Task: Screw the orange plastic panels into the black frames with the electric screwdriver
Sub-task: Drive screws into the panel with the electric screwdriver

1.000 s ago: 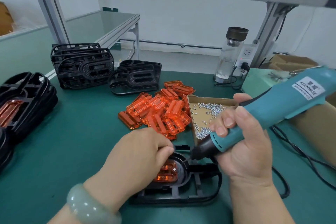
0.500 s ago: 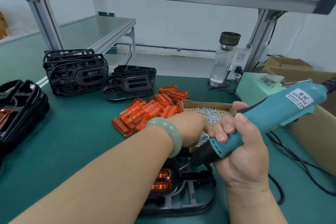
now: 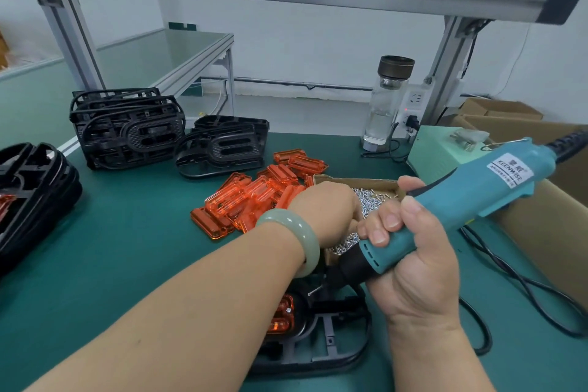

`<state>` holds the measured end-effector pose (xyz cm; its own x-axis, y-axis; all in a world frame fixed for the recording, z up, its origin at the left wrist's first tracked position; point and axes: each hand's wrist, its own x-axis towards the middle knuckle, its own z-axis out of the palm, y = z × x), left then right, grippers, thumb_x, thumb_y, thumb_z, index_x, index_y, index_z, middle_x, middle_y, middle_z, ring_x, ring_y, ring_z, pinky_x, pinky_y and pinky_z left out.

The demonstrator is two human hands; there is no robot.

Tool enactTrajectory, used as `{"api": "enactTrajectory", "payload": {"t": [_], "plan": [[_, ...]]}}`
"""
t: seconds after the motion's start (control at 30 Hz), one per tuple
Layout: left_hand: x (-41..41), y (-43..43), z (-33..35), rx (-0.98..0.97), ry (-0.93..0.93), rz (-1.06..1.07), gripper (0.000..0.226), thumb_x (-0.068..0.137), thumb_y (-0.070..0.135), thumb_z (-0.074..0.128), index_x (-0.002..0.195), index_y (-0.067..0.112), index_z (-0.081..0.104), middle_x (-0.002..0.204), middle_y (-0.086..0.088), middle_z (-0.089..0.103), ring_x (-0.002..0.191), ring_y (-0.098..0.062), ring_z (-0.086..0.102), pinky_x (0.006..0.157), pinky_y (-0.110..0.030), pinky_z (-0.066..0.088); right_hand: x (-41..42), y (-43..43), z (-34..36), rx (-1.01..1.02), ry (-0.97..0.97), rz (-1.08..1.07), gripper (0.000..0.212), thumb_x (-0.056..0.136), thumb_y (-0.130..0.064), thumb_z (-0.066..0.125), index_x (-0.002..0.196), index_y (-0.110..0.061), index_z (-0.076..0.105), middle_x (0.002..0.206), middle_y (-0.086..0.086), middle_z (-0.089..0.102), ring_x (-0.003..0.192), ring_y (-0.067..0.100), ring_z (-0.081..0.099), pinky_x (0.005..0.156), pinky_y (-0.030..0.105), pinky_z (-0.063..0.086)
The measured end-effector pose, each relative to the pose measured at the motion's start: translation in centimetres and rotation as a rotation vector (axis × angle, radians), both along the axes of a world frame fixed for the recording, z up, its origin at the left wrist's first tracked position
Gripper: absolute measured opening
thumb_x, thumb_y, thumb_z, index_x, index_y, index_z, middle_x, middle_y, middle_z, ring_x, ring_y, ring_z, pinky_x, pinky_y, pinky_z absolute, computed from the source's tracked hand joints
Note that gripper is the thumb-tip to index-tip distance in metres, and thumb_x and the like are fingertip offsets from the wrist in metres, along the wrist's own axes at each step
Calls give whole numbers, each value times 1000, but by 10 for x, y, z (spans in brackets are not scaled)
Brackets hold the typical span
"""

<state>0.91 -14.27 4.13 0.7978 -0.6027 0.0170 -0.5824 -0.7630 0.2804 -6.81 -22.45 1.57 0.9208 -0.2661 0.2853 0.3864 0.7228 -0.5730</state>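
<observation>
A black frame [image 3: 334,344] lies flat at the near edge of the green mat, with an orange panel [image 3: 281,315] seated in it. My right hand [image 3: 413,251] grips the teal electric screwdriver [image 3: 496,181], its black nose and bit tilted down just above the frame. My left hand [image 3: 324,207] reaches over the frame into the cardboard screw box [image 3: 375,183], fingers bent down into the small silver screws [image 3: 370,199]. Its fingertips are hidden behind my right hand. A pile of loose orange panels [image 3: 254,197] lies just left of the box.
Stacks of black frames stand at the back left [image 3: 127,127], back centre [image 3: 222,146] and far left [image 3: 35,194]. A glass bottle [image 3: 386,105] and a pale green power unit [image 3: 439,149] stand behind. A large cardboard box [image 3: 541,232] and black cable [image 3: 509,280] are on the right.
My left hand left the frame and orange panel and moved forward into the screw box. The screwdriver stayed tilted over the frame in my right hand.
</observation>
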Motion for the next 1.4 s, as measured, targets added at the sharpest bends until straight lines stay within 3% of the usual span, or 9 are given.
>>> {"api": "enactTrajectory", "payload": {"t": [0.1,0.3,0.5,0.63,0.77,1.03,1.2,1.3,1.4], "plan": [[0,3,-2,-184,86,24,27,81,14,61,63,30,50,59,13,46,56,-5,44,50,-17,30,0,0,1,7,-11,12,17,81,-13,50,96,-17,57,53,-6,47,42,8,45,49,20,42],[-2,9,-9,-594,201,191,12,80,19,67,71,25,62,67,16,59,66,-3,56,64,-16,43,0,0,1,5,-10,2,19,80,-12,50,98,-15,55,53,-5,46,41,8,45,51,19,43],[-22,41,-6,-1293,764,431,16,85,-3,54,89,11,59,59,0,65,49,-8,56,44,-16,43,0,0,-1,21,24,-3,17,79,-14,52,94,-18,58,54,-5,45,43,9,44,53,20,44],[-38,70,-9,-1535,886,485,9,90,5,54,94,11,59,61,-1,65,51,-9,59,43,-15,46,0,3,-1,50,39,0,17,79,-15,53,95,-20,58,55,-7,46,44,8,45,54,20,45],[-54,93,-15,-1616,837,525,7,89,14,56,92,12,63,65,-2,66,53,-9,61,42,-16,47,0,5,-1,78,58,-1,15,79,-17,54,93,-22,58,56,-8,46,44,7,45,54,19,45],[-93,115,-33,-1607,703,596,21,83,-8,54,75,9,62,64,-6,65,51,-11,60,44,-16,49,-1,18,-3,121,79,-1,19,74,-19,66,92,-23,61,59,-7,50,49,7,49,56,20,47],[-101,118,-34,-1648,781,541,16,63,5,61,61,18,71,64,-6,63,50,-11,58,43,-17,48,-3,24,-4,184,101,-48,18,77,-22,63,94,-23,57,61,-8,50,51,6,49,58,21,48],[-102,116,-35,-1693,853,540,14,64,7,63,75,13,69,65,-7,62,50,-12,57,43,-17,48,-4,23,-2,229,130,-73,16,79,-25,63,93,-23,56,61,-9,49,50,6,49,57,20,48],[-104,109,-35,-1688,900,558,28,66,7,65,94,4,65,66,-9,64,51,-12,60,43,-17,49,-4,23,-1,272,159,-90,16,78,-29,64,90,-24,56,61,-11,49,50,5,48,59,19,48]]}}
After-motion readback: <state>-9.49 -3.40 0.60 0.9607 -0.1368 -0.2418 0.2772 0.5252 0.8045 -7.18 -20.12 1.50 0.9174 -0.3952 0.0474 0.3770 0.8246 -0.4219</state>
